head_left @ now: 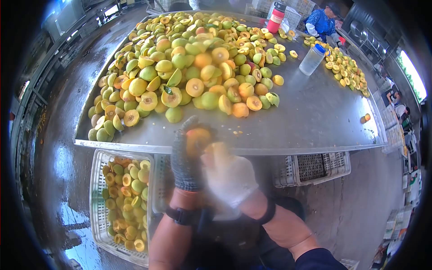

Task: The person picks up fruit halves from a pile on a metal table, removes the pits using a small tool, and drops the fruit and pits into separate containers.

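Observation:
My left hand (185, 155), in a dark grey knit glove, is closed around a reddish-yellow peach (198, 140) at the table's front edge. Close beside it on the right is my right hand (231, 180), white-gloved and smeared by motion. Its fingers look closed, with a blurred yellowish patch at their tips that I cannot make out. Beyond both hands, a large heap of green and yellow peaches (173, 63), many cut in half with the stones showing, covers much of the metal table (288, 121).
Below left stands a white plastic crate (95, 198) of pitted peach halves. Another crate (324, 177) is under the table's right side. A blue-lidded container (312, 60) and a red bottle (275, 20) stand on the table. A person in blue (321, 24) works by another peach pile (346, 67).

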Demonstrator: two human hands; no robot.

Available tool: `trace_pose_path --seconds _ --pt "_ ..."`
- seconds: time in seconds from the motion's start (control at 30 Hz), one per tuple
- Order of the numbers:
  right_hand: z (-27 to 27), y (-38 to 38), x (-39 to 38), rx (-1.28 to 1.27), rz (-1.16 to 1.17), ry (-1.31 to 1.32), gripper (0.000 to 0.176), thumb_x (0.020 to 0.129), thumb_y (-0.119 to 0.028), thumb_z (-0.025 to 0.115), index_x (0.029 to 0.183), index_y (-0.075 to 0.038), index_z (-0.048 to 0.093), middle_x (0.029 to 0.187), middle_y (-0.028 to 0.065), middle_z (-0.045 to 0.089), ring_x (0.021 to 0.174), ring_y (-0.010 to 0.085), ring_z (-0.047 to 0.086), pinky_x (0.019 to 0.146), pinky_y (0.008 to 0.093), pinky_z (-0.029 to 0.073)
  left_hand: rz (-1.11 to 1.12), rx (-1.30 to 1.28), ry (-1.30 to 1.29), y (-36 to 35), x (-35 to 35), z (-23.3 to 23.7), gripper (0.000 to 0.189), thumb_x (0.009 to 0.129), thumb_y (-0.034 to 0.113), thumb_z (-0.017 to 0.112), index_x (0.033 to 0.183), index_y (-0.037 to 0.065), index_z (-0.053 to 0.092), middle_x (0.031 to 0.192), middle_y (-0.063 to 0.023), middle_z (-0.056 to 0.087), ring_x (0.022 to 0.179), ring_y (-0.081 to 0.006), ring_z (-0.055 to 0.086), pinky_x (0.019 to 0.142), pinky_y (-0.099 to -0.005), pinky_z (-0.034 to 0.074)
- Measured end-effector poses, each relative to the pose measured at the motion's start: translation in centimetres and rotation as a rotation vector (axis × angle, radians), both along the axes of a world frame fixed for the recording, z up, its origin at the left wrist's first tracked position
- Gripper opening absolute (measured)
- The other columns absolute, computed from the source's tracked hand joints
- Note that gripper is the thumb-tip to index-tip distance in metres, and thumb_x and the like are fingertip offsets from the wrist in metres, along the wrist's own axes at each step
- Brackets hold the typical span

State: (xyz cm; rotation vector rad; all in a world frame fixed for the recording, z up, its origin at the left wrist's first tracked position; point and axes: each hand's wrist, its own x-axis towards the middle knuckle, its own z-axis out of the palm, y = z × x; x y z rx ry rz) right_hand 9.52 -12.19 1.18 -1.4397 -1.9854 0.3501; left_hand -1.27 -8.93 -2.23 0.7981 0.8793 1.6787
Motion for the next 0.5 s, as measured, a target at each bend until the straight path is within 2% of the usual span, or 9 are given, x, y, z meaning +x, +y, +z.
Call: trace_pose_path --seconds 0.03,0.13,0.23,0.33,0.4,0.47,0.5 --pt "-0.1 -0.1 -0.1 -0.011 -0.012 -0.021 0.02 0.098 -0.026 0.063 0.108 -0.01 0.058 0.073 0.0169 0.066 0.064 0.0414 0.067 0.056 0.0533 0.051 -0.036 -0.027 -0.161 -0.1 0.0 0.2 0.051 0.108 0.041 0.047 0.136 -0.001 0.053 0.114 -0.0192 0.065 0.105 -0.0331 0.067 0.093 -0.0458 0.057" --pt "0.3 -0.2 -0.5 -0.058 -0.01 -0.077 0.021 0.097 -0.028 0.063 0.106 -0.009 0.058 0.069 0.016 0.066 0.063 0.0414 0.066 0.055 0.053 0.052 -0.041 -0.058 -0.145 0.1 -0.7 -1.2 0.049 0.106 0.041 0.051 0.131 -0.001 0.055 0.113 -0.0187 0.065 0.103 -0.0336 0.068 0.091 -0.0462 0.058" --pt "0.4 -0.2 -0.8 -0.127 0.027 -0.215 0.023 0.097 -0.03 0.062 0.104 -0.009 0.058 0.068 0.0161 0.066 0.062 0.0415 0.067 0.056 0.0537 0.052 -0.037 -0.088 -0.252 0.2 -1.3 -2.4 0.048 0.105 0.04 0.052 0.129 -0.001 0.056 0.112 -0.0191 0.067 0.1 -0.0336 0.069 0.089 -0.0445 0.059" --pt "1.0 -0.1 -0.8 -0.182 0.06 -0.21 0.029 0.099 -0.035 0.058 0.101 -0.006 0.06 0.071 0.0192 0.068 0.068 0.0428 0.069 0.065 0.0553 0.056 -0.012 0.004 0.11 0.4 -2.1 -4.2 0.045 0.105 0.038 0.052 0.127 -0.001 0.058 0.109 -0.0183 0.069 0.097 -0.0311 0.07 0.088 -0.0416 0.059" --pt "1.9 0.4 0.1 -0.234 0.185 -0.27 0.029 0.099 -0.035 0.057 0.102 -0.007 0.063 0.078 0.0204 0.07 0.074 0.0418 0.071 0.068 0.0549 0.056 -0.069 0.046 0.304 0.1 -2.9 -4.2 0.044 0.106 0.038 0.05 0.126 -0.001 0.058 0.108 -0.0179 0.07 0.096 -0.0295 0.07 0.089 -0.0403 0.058" --pt "3.1 0.8 1.1 -0.264 0.312 -0.363 0.03 0.101 -0.033 0.054 0.102 -0.007 0.068 0.091 0.0223 0.071 0.086 0.0411 0.071 0.074 0.0546 0.056 -0.15 0.17 0.602 -0.2 -4.1 -3.7 0.042 0.107 0.035 0.05 0.125 -0.002 0.059 0.106 -0.0169 0.071 0.096 -0.0279 0.071 0.089 -0.0393 0.058" --pt "2.8 1.2 1.6 -0.266 0.375 -0.362 0.03 0.101 -0.032 0.053 0.103 -0.007 0.069 0.091 0.0221 0.071 0.087 0.0407 0.07 0.074 0.0543 0.056 -0.184 0.278 0.81 0.0 -4.8 -3.4 0.039 0.107 0.032 0.052 0.125 -0.002 0.059 0.105 -0.0162 0.071 0.096 -0.027 0.071 0.089 -0.0388 0.058"
